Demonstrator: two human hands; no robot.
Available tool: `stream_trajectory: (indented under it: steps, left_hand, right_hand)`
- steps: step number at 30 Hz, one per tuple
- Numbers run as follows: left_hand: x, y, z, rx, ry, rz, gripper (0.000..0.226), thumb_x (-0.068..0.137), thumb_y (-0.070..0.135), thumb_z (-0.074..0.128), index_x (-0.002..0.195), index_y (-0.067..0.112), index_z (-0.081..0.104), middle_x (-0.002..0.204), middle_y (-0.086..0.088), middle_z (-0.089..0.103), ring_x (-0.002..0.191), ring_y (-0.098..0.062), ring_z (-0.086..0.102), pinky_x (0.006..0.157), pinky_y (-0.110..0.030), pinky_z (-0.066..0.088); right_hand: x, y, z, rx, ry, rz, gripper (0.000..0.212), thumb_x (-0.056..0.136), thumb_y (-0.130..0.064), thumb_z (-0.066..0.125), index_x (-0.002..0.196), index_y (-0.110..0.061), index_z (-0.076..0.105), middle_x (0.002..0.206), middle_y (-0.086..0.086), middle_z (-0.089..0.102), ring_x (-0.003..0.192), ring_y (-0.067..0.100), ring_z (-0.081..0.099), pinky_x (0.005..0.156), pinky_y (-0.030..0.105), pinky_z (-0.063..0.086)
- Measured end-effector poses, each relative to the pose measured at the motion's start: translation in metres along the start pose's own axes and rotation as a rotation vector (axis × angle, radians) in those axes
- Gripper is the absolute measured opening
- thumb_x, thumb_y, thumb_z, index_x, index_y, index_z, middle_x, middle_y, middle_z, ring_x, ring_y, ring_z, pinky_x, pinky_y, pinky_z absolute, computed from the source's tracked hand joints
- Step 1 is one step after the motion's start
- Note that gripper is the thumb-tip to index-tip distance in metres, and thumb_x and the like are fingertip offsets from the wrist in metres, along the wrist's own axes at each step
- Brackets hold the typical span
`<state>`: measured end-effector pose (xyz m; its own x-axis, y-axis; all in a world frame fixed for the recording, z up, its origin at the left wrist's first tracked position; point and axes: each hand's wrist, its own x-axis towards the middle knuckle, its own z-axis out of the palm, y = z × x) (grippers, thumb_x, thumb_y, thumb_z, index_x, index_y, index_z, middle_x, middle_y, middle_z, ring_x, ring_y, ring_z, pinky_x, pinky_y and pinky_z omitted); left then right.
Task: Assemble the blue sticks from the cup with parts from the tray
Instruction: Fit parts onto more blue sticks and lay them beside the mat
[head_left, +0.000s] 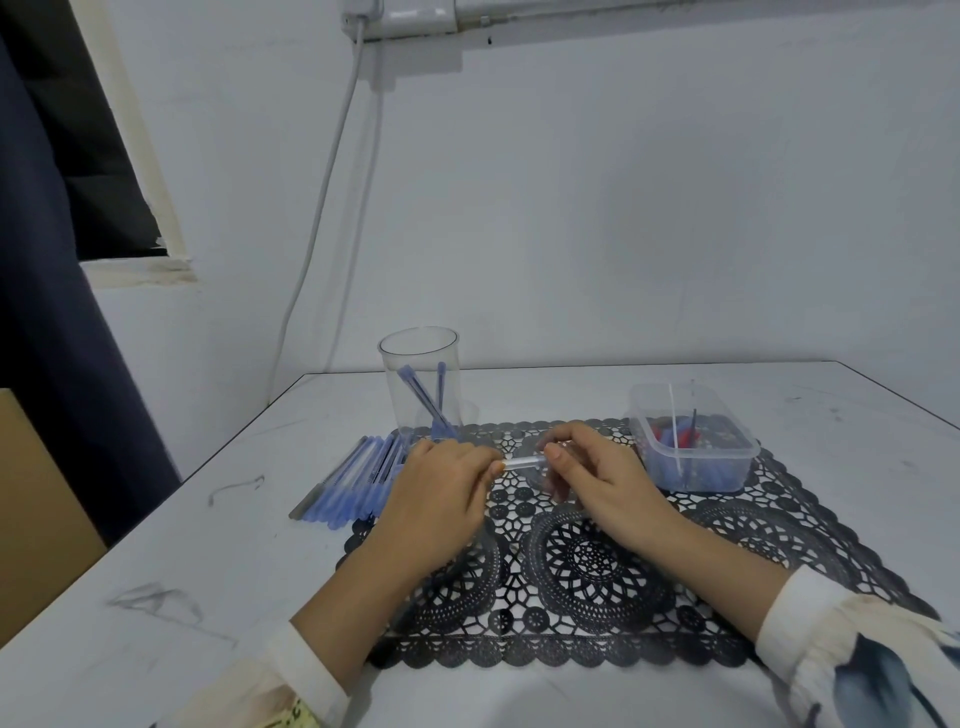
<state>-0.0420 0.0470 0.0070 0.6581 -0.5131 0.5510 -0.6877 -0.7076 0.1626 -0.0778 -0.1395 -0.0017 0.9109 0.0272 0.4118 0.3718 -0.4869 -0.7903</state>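
The left hand (441, 480) and right hand (597, 475) pinch a clear tube (524, 461), its ends hidden. The cup (418, 344) holds blue sticks (422, 394); the tray (701, 455) parts (675, 435) look blurred.

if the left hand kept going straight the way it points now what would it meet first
Probably the right hand. The left hand points right along the clear tube that both hands pinch, so that hand lies directly ahead, seemingly at about the same depth.
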Motion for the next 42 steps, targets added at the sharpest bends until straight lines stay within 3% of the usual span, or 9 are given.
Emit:
stream_trajectory:
  steps: [6,10,16,21,26,30,34,39,42]
  left_hand:
    - [-0.001,0.0,0.001,0.004,-0.005,0.017,0.028,0.098,0.03,0.037,0.107,0.021,0.062,0.094,0.008,0.065,0.086,-0.012,0.052,0.084,-0.025,0.026]
    - [0.0,0.0,0.0,-0.013,0.0,0.006,0.028,0.098,0.03,0.037,0.109,0.022,0.062,0.093,0.01,0.063,0.08,-0.006,0.044,0.079,-0.022,0.022]
    - [0.002,-0.002,0.004,-0.07,-0.106,0.001,0.023,0.098,0.028,0.041,0.107,0.018,0.061,0.085,0.009,0.055,0.082,-0.01,0.047,0.08,-0.025,0.036]
    - [0.002,0.002,0.004,-0.095,-0.129,-0.007,0.022,0.095,0.024,0.047,0.108,0.017,0.064,0.093,0.005,0.065,0.086,-0.012,0.057,0.076,-0.022,0.043]
    - [0.001,0.001,0.005,0.038,-0.085,0.03,0.026,0.095,0.034,0.046,0.114,0.029,0.063,0.096,0.007,0.067,0.088,-0.014,0.061,0.077,-0.03,0.049]
    - [0.0,0.002,0.007,0.11,-0.011,0.082,0.02,0.093,0.034,0.051,0.103,0.031,0.068,0.086,0.008,0.069,0.077,-0.014,0.064,0.065,-0.029,0.051]
    - [0.001,0.003,0.005,0.121,0.039,0.092,0.012,0.071,0.025,0.079,0.079,0.031,0.072,0.061,0.013,0.065,0.049,-0.006,0.059,0.04,-0.018,0.042]
    - [0.001,0.0,-0.003,0.03,0.015,0.013,0.025,0.093,0.04,0.049,0.111,0.032,0.064,0.095,0.013,0.067,0.084,-0.005,0.059,0.066,-0.022,0.046]
    - [0.004,-0.007,-0.008,0.032,-0.054,-0.049,0.028,0.096,0.03,0.045,0.121,0.031,0.058,0.107,0.012,0.063,0.097,-0.008,0.055,0.073,-0.022,0.043]
  right_hand:
    - [0.001,-0.002,0.0,-0.05,-0.012,-0.037,0.02,0.095,-0.018,0.049,0.079,-0.016,0.062,0.068,0.006,0.065,0.056,0.002,0.055,0.056,0.013,0.042]
    - [0.0,0.0,-0.001,-0.062,-0.02,-0.081,0.008,0.092,-0.023,0.053,0.091,-0.027,0.059,0.071,0.001,0.066,0.065,0.014,0.062,0.062,0.028,0.053]
    - [0.002,0.002,-0.002,-0.231,0.003,-0.123,0.023,0.091,-0.02,0.055,0.085,-0.042,0.052,0.072,-0.006,0.066,0.065,0.013,0.063,0.064,0.037,0.054]
    - [0.003,0.004,-0.003,-0.464,0.014,-0.177,0.01,0.093,-0.024,0.052,0.094,-0.028,0.061,0.072,-0.013,0.063,0.065,0.003,0.056,0.062,0.024,0.047]
    - [0.004,0.004,-0.002,-0.726,0.152,-0.437,0.026,0.087,-0.028,0.043,0.084,-0.019,0.067,0.065,-0.008,0.064,0.053,0.01,0.055,0.05,0.025,0.047]
    - [0.003,0.001,-0.002,-0.827,0.155,-0.484,0.025,0.078,-0.021,0.037,0.072,-0.019,0.061,0.056,-0.009,0.055,0.045,0.011,0.047,0.045,0.022,0.036]
    - [0.003,-0.001,-0.003,-0.851,0.159,-0.431,0.02,0.075,-0.019,0.037,0.067,-0.019,0.055,0.05,-0.007,0.048,0.042,0.012,0.043,0.043,0.021,0.026]
    - [0.0,0.001,0.003,-0.707,0.126,-0.304,0.013,0.085,-0.014,0.046,0.077,-0.016,0.056,0.056,-0.011,0.043,0.047,0.013,0.041,0.042,0.017,0.023]
    - [0.0,-0.002,0.005,-0.543,0.06,-0.211,0.02,0.098,-0.022,0.041,0.092,-0.015,0.058,0.066,-0.009,0.049,0.058,0.009,0.044,0.052,0.022,0.031]
